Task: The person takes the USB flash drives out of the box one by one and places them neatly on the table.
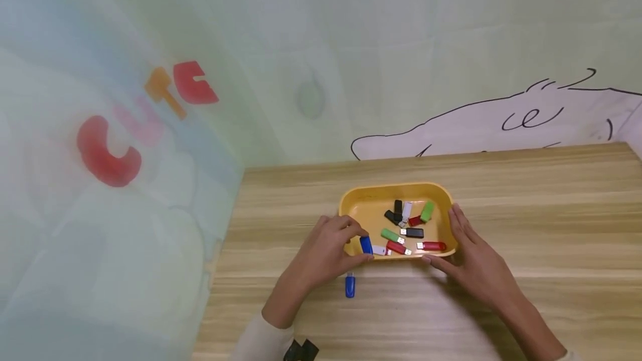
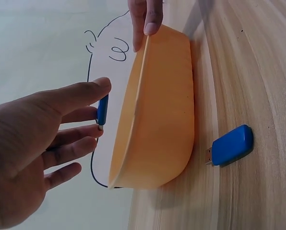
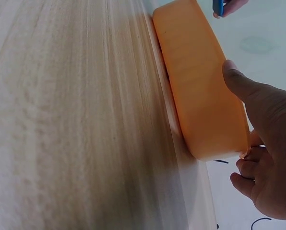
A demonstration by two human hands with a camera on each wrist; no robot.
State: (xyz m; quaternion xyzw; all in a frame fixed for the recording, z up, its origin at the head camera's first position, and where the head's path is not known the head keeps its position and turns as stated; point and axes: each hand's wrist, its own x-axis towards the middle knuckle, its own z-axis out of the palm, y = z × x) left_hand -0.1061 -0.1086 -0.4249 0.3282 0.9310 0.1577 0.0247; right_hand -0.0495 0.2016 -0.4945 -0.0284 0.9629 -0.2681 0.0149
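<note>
Across a wood-grain worktop (image 1: 551,210), my left hand (image 1: 326,247) is pinching a blue USB stick (image 1: 366,245) above the yellow tray (image 1: 368,200) my right hand (image 1: 480,263) is gripping; assorted sticks (image 1: 414,233) are lying inside, a second blue one (image 1: 350,287) remaining outside.

Left fingers (image 1: 355,228) bend in a pinch while right fingers (image 1: 465,227) grip, thumb (image 1: 441,264) spread apart
</note>
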